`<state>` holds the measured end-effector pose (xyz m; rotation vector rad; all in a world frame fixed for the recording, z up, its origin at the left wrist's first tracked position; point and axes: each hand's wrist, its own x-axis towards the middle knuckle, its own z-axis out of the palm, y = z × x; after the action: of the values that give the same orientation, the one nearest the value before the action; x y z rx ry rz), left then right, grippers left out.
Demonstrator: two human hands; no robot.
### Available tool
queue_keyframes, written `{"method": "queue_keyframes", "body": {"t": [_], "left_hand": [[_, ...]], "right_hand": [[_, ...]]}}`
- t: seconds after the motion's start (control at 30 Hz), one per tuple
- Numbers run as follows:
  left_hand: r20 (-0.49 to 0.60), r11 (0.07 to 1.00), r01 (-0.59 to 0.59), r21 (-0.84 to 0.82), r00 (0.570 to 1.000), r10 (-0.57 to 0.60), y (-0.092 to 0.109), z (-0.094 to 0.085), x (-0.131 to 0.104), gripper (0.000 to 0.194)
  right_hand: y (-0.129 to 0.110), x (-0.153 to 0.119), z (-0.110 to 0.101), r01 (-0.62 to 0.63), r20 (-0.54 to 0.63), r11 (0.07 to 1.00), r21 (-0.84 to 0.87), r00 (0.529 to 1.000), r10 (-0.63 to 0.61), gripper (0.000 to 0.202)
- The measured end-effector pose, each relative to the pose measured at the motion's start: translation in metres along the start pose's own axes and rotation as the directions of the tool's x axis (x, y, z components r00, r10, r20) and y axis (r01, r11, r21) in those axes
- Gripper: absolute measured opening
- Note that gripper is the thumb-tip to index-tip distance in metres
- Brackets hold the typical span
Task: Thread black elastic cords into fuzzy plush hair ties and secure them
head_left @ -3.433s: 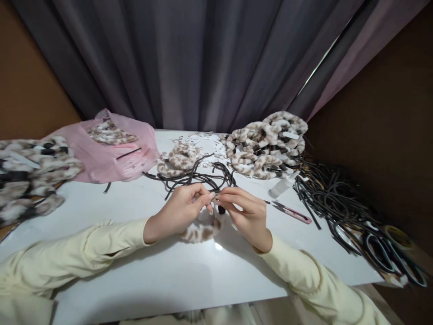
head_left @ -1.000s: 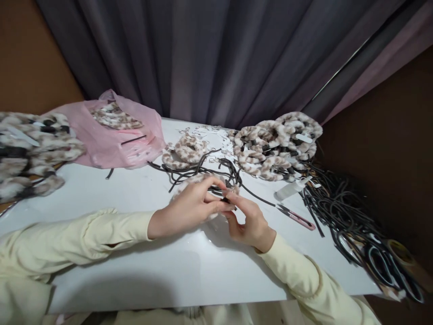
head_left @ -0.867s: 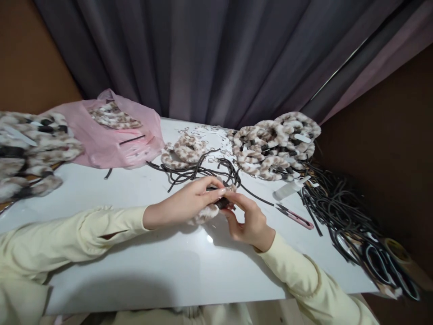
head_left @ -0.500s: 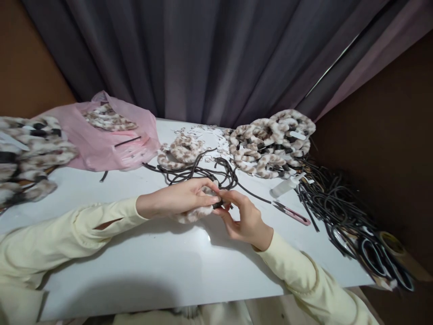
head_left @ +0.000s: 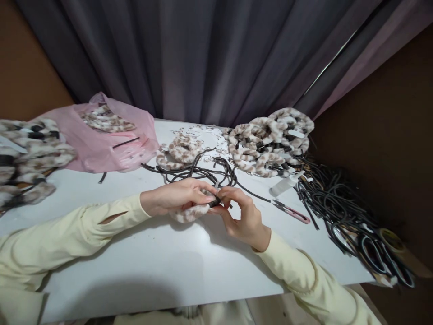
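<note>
plush ring (head_left: 190, 213), white with brown spots: held over the middle of the tabletop (head_left: 152, 271), clasped in the left hand (head_left: 182, 197), its furry curve showing on the near-edge side of the grip. black cord binding (head_left: 214, 202) on the ring: pinched narrowly by the right hand (head_left: 241, 219). loose black cords (head_left: 198, 172): laid toward the far edge. pink-handled thread snips (head_left: 291, 212): placed toward the right edge.

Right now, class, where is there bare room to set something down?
Largest: white table nearer the wearer than left hand and right hand. Smaller: between pink bag and left sleeve. Crowded: black cords at the right end; fuzzy rings beyond the hands.
</note>
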<state>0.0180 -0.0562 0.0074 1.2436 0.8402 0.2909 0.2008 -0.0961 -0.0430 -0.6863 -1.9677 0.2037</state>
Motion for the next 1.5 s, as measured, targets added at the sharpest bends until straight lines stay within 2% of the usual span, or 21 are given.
{"method": "queue_keyframes", "body": {"t": [0.23, 0.43, 0.6, 0.73, 0.83, 0.93, 1.1, 1.27, 1.4, 1.5], "left_hand": [[0.015, 0.996, 0.008, -0.091, 1.0, -0.007, -0.003, 0.001, 0.0, 0.043], [-0.02, 0.988, -0.006, -0.156, 1.0, 0.003, -0.005, 0.004, 0.002, 0.04], [-0.045, 0.979, 0.004, -0.206, 0.999, -0.013, -0.004, 0.006, 0.002, 0.036], [-0.025, 0.954, 0.026, -0.3, 0.999, -0.035, -0.005, 0.006, 0.004, 0.033], [0.033, 0.924, 0.013, -0.383, 0.999, -0.001, -0.012, 0.004, 0.009, 0.027], [0.112, 0.881, -0.004, -0.474, 0.992, 0.065, -0.028, -0.001, 0.019, 0.024], [0.229, 0.865, 0.062, -0.499, 0.971, 0.063, -0.049, -0.011, 0.031, 0.035], [0.233, 0.891, 0.083, -0.446, 0.972, 0.026, -0.046, -0.012, 0.029, 0.026], [0.194, 0.876, 0.074, -0.476, 0.981, 0.022, -0.043, -0.01, 0.03, 0.015], [0.226, 0.855, 0.072, -0.513, 0.973, 0.053, -0.044, -0.009, 0.031, 0.009]], "right_hand": [[-0.001, 0.0, -0.001, -0.05, -0.025, 0.999, 0.01, 0.998, 0.05, 0.041], [-0.002, 0.0, 0.001, 0.022, -0.025, 1.0, 0.007, 0.999, -0.022, 0.037], [-0.002, 0.001, 0.001, 0.072, 0.021, 0.997, 0.023, 0.997, -0.072, 0.036], [-0.004, 0.002, 0.0, 0.119, 0.073, 0.992, -0.042, 0.991, -0.116, 0.037], [-0.003, 0.002, -0.002, 0.147, 0.108, 0.985, -0.086, 0.985, -0.138, 0.036], [0.002, 0.005, -0.006, 0.094, 0.2, 0.99, -0.107, 0.977, -0.071, 0.029], [0.008, 0.014, -0.015, -0.015, 0.398, 0.994, -0.11, 0.916, 0.058, 0.024], [0.01, 0.016, -0.019, -0.066, 0.491, 0.998, -0.024, 0.868, 0.069, 0.028], [0.011, 0.015, -0.019, -0.11, 0.502, 0.994, -0.017, 0.859, 0.104, 0.034], [0.012, 0.016, -0.02, -0.125, 0.529, 0.992, -0.03, 0.84, 0.121, 0.032]]}}
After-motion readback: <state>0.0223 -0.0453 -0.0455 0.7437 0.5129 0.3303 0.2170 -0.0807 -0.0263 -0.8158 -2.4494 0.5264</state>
